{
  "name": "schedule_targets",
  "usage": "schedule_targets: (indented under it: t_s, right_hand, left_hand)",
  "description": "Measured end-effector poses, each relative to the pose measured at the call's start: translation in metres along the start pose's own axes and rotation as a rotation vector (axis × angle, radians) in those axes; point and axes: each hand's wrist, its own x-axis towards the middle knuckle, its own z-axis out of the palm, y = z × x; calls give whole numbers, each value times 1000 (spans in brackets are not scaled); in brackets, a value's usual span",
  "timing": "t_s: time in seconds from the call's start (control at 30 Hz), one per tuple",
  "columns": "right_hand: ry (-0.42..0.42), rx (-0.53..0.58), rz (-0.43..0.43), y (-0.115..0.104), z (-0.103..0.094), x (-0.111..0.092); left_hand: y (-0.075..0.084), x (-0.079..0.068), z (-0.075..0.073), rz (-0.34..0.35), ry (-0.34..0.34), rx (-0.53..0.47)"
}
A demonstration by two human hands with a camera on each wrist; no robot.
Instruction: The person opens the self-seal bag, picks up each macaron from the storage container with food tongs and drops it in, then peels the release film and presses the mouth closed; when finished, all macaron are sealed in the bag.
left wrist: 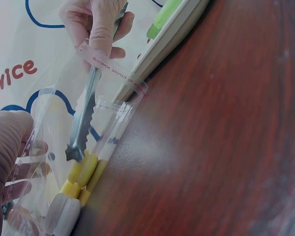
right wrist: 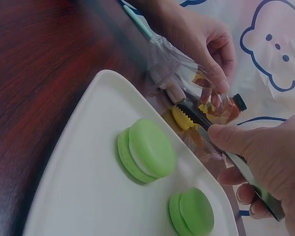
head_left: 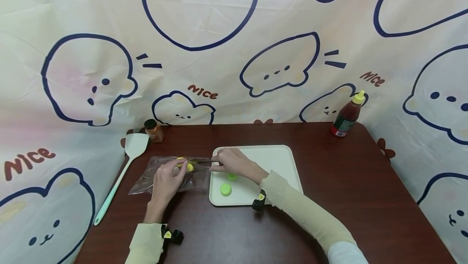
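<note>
My left hand [head_left: 167,179] pinches the edge of a clear plastic bag [head_left: 144,180] lying on the table. My right hand [head_left: 235,162] grips metal tongs [left wrist: 86,115] whose serrated tips reach into the bag's mouth. Inside, yellow macarons [left wrist: 83,169] lie just below the tips, and a greyish-white macaron [left wrist: 64,214] sits deeper in the bag. Whether the tongs touch a yellow macaron I cannot tell. Beside the bag stands a white tray [head_left: 274,166], bearing a green macaron [right wrist: 147,150] and a second green macaron [right wrist: 192,214].
Left of the bag lies a spatula [head_left: 136,144] with a pale green handle. A small black-capped spice jar [head_left: 155,132] stands at the back left. At the back right is a red sauce bottle [head_left: 345,117] with a yellow tip. A printed cloth hangs behind the table.
</note>
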Motion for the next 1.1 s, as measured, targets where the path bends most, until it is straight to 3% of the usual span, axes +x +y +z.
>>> schedule_targets:
  t_s: [0.3,0.6,0.83,1.1]
  right_hand:
    - [50,64,54,7,-7,-23]
    - [103,129,135,9,-9,-61]
    - [177,128,155,9,2,-96]
    - [189,95,235,12,4,-124]
  left_hand:
    - [-2,1,1,8,5,-6]
    - [-3,-1,3,21,18,-12]
    - [0,-2,3,-3,-9,2]
    - [0,-2,3,-7,-17,11]
